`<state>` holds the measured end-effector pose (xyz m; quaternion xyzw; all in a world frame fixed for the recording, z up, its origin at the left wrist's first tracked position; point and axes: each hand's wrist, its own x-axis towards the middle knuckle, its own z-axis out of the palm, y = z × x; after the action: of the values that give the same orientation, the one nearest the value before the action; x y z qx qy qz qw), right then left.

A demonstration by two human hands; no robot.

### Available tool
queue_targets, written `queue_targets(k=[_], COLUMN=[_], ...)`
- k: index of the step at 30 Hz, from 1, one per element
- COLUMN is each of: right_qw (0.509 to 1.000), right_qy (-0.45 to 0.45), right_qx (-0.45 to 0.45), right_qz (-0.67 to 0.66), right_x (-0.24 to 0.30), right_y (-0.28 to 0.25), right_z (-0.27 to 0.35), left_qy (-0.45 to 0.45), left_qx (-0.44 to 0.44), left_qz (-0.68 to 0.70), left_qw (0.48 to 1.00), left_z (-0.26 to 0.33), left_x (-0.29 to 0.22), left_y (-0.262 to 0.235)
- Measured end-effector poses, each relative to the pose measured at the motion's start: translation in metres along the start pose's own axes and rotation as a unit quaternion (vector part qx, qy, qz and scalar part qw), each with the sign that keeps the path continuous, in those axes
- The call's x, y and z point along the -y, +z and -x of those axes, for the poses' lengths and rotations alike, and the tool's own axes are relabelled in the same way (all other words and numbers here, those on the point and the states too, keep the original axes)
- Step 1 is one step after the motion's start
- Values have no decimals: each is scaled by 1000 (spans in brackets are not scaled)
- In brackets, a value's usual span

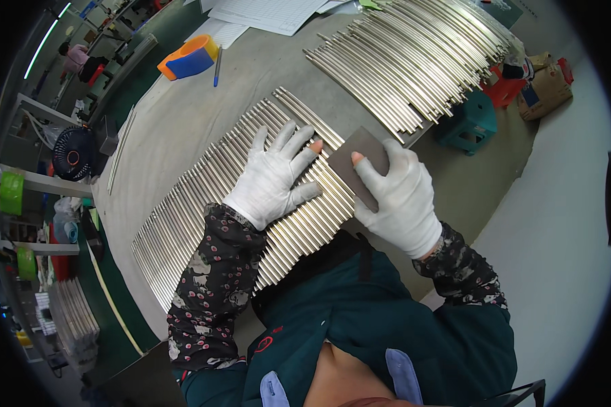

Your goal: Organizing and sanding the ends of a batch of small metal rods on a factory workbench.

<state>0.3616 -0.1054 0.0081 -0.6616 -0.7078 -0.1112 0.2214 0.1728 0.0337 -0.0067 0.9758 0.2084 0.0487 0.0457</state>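
In the head view, the left hand (271, 178), gloved in white, lies on a row of rods (187, 210) with its fingers spread wide. The rods run along the near edge of the surface (159, 122). The right hand (406, 197), also gloved, holds a grey block (368, 144) between fingers and thumb at the row's right end. More rods (407, 61) lie toward the far right corner; tape (191, 60), a pen (217, 66) and papers (265, 13) lie near the far edge.
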Motion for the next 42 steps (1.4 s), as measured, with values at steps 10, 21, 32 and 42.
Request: queue_targets(k=[10,21,32,42], right_qw=[1000,997,996,995], right_qy=[10,58,54,70], right_qx=[0,37,40,46], right_qz=[19,-40,-56,-55], right_x=[5,-18,-14,-23], right_y=[-7,-44,-29,-31], right_z=[3,64,54,62], left_qy=[-2,4,1,2], left_qx=[-1,15,47,-22], left_qz=[-16,-29,-59,-42], left_qw=[1000,999,997,999], left_z=[-1,2,-11,-25], left_x=[-3,0,-4,-1], left_y=[-1,4,0,6])
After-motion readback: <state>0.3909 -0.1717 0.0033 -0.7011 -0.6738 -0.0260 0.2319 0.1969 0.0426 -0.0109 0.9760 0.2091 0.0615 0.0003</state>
